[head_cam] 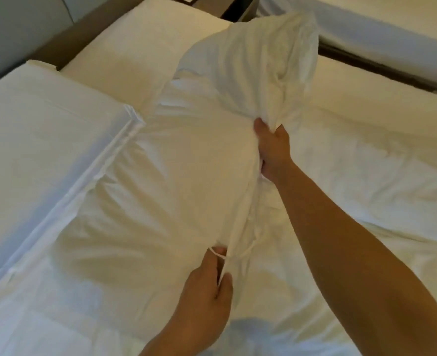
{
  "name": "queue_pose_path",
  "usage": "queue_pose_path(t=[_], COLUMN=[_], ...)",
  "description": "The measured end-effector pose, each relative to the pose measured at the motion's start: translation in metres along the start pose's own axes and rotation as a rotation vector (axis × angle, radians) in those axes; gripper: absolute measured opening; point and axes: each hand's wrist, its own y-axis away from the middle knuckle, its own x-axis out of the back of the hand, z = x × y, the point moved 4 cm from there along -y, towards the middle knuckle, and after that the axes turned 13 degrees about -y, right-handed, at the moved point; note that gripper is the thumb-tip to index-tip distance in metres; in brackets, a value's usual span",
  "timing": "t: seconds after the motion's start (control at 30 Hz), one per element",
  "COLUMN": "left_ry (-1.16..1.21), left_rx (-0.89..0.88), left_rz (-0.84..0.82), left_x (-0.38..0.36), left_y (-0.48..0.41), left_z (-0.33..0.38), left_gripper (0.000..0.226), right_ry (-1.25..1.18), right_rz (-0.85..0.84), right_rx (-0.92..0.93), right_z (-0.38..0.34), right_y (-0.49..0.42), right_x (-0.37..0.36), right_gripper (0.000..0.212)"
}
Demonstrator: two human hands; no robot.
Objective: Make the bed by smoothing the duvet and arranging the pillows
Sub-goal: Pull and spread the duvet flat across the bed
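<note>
A white pillow (191, 160) in a loose white case lies in the middle of the bed, its far end (263, 62) bunched and lifted. My right hand (271, 150) grips the case fabric along the pillow's right side. Nearer to me, my left hand (207, 286) pinches the case's open edge between thumb and fingers. The white duvet (379, 163) spreads wrinkled under and to the right of the pillow. A second white pillow (37, 140) with a flanged border lies flat at the left.
A third white pillow (135, 47) lies at the head of the bed against a brown headboard (83, 34). Another white bed (366, 27) stands at the upper right across a dark gap (366, 62).
</note>
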Motion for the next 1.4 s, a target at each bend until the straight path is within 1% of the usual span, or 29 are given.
queue_pose_path(t=[0.07,0.1,0.17,0.2,0.23,0.3,0.33,0.37,0.4,0.43,0.47,0.5,0.53,0.57,0.6,0.63,0.67,0.73,0.77,0.83,0.93,1.0,1.03,1.1,1.17,1.2,1.27,1.33,1.4], left_ry=[0.032,-0.006,-0.146,-0.219,-0.323,-0.540,-0.546,-0.448,-0.312,-0.193,-0.127,-0.154,-0.272,-0.440,-0.588,-0.686,-0.747,-0.796,-0.818,-0.834,-0.836,-0.826,-0.816,-0.804,-0.793,-0.782,-0.752,-0.720,-0.723], left_rx=[-0.080,-0.107,-0.139,-0.134,-0.102,-0.091,-0.125,-0.132,-0.155,-0.178,-0.223,-0.288,-0.349,-0.363,-0.334,-0.284,-0.234,-0.182,-0.176,-0.182,-0.181,-0.179,-0.174,-0.154,-0.157,-0.173,-0.219,-0.271,-0.309], left_rz=[-0.027,-0.053,-0.101,-0.118,-0.177,-0.335,-0.418,-0.468,-0.409,-0.261,-0.046,0.174,0.339,0.396,0.347,0.269,0.204,0.139,0.137,0.171,0.238,0.259,0.265,0.262,0.264,0.274,0.320,0.361,0.336], left_x=[-0.013,-0.024,-0.049,-0.060,-0.068,-0.072,-0.068,-0.055,-0.037,-0.017,0.003,0.020,0.030,0.030,0.023,0.010,-0.006,-0.035,-0.046,-0.055,-0.060,-0.066,-0.069,-0.073,-0.074,-0.074,-0.076,-0.083,-0.102], left_y=[-0.003,-0.007,-0.015,-0.022,-0.029,-0.036,-0.036,-0.037,-0.041,-0.050,-0.065,-0.081,-0.099,-0.122,-0.145,-0.165,-0.179,-0.192,-0.192,-0.190,-0.191,-0.192,-0.192,-0.194,-0.193,-0.190,-0.182,-0.172,-0.164], left_z=[0.024,0.030,0.033,0.026,0.015,0.002,0.000,0.005,0.013,0.020,0.026,0.029,0.032,0.030,0.024,0.015,0.006,-0.011,-0.015,-0.016,-0.019,-0.020,-0.021,-0.023,-0.023,-0.021,-0.012,0.003,0.015], left_gripper=[0.036,0.035,0.054,0.059,0.060,0.066,0.072,0.071,0.062,0.051,0.044,0.042,0.046,0.057,0.067,0.073,0.077,0.080,0.081,0.081,0.079,0.079,0.078,0.079,0.079,0.079,0.078,0.079,0.080], right_ry=[-0.076,-0.086,-0.062,-0.036,-0.008,0.063,0.093,0.115,0.141,0.178,0.222,0.263,0.293,0.316,0.333,0.349,0.360,0.422,0.475,0.545,0.556,0.544,0.520,0.537,0.574,0.568,0.533,0.515,0.532], right_rz=[-0.054,-0.043,0.084,0.160,0.219,0.259,0.256,0.242,0.222,0.192,0.165,0.143,0.128,0.116,0.111,0.102,0.092,0.096,0.102,0.112,0.141,0.232,0.282,0.332,0.382,0.397,0.409,0.470,0.555], right_rx=[0.062,0.064,0.005,-0.042,-0.088,-0.150,-0.162,-0.164,-0.159,-0.158,-0.155,-0.158,-0.163,-0.168,-0.183,-0.194,-0.189,-0.144,-0.116,-0.072,-0.095,-0.110,-0.126,-0.102,0.008,0.082,0.227,0.318,0.257], right_z=[-0.028,-0.033,-0.027,-0.017,-0.003,0.024,0.033,0.040,0.043,0.047,0.046,0.047,0.048,0.047,0.044,0.042,0.037,0.024,0.016,-0.002,-0.018,-0.017,-0.011,0.001,-0.006,-0.017,-0.046,-0.065,-0.055], right_y=[-0.008,-0.013,-0.019,-0.018,-0.016,-0.013,-0.012,-0.015,-0.018,-0.022,-0.023,-0.026,-0.029,-0.031,-0.032,-0.036,-0.039,-0.048,-0.054,-0.065,-0.088,-0.104,-0.108,-0.110,-0.104,-0.100,-0.090,-0.082,-0.081], right_x=[0.017,0.030,0.062,0.078,0.094,0.114,0.118,0.119,0.119,0.119,0.117,0.118,0.120,0.121,0.121,0.124,0.124,0.125,0.124,0.116,0.090,0.075,0.071,0.068,0.071,0.075,0.088,0.116,0.152], right_gripper=[0.045,0.043,0.042,0.043,0.045,0.048,0.050,0.051,0.053,0.055,0.058,0.061,0.065,0.070,0.077,0.086,0.096,0.120,0.131,0.141,0.157,0.153,0.144,0.111,0.078,0.068,0.058,0.057,0.058])
